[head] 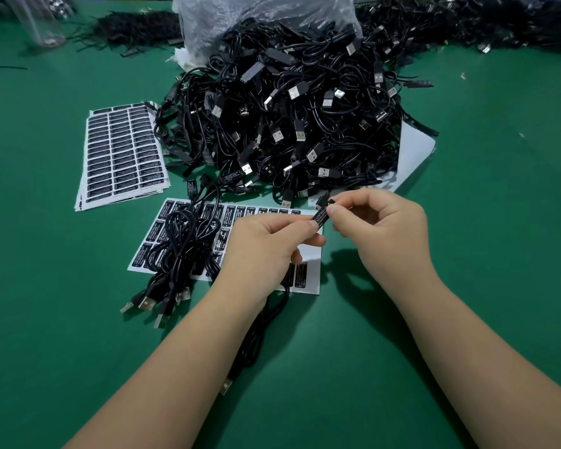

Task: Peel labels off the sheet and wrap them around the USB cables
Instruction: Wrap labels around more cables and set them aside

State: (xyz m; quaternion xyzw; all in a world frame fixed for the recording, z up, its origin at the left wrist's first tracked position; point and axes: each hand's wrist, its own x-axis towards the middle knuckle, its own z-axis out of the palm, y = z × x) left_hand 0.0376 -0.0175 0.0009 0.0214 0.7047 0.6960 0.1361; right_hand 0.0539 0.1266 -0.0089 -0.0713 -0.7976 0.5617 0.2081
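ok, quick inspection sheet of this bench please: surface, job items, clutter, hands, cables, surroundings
Surface: green mat.
Job's things: part-used label sheet under the hands; stack of full label sheets at left; labelled controller held between both hands.
Clutter: plastic bag behind the pile.
Grippers: left hand and right hand both pinch the controller.
Cables: big USB cable pile; small finished bundle on the sheet.
Surroundings: more cables at far edge.
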